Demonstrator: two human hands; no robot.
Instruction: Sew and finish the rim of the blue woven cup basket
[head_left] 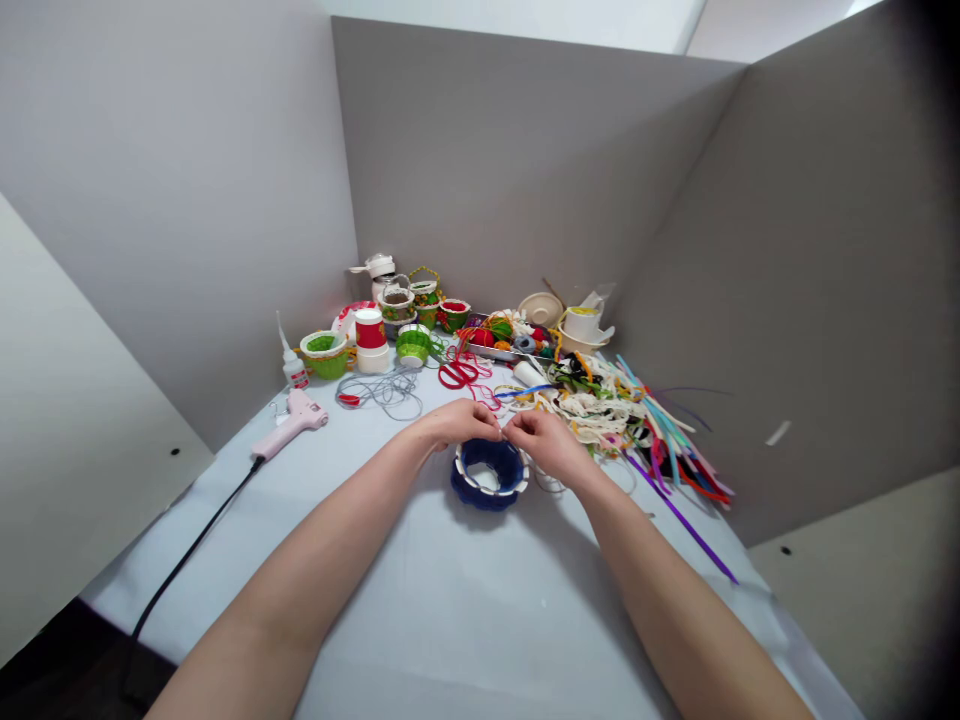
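A small dark blue basket (486,494) with a white trimmed rim sits on the pale table in front of me. Over its far rim my left hand (466,422) and my right hand (541,438) meet, fingertips almost touching. Both hands are pinched closed. Whatever lies between the fingertips is too small to make out, though a bit of white shows there. Red-handled scissors (458,375) lie just beyond my left hand, beside loose red yarn.
A pink glue gun (292,424) with a black cord lies at left, near a glue bottle (295,370). Several small decorated baskets stand at the back. Behind them is a tray (502,352) of yarn balls. Braided cords (600,415) and coloured strips (675,440) pile up at right. Grey panels enclose the table.
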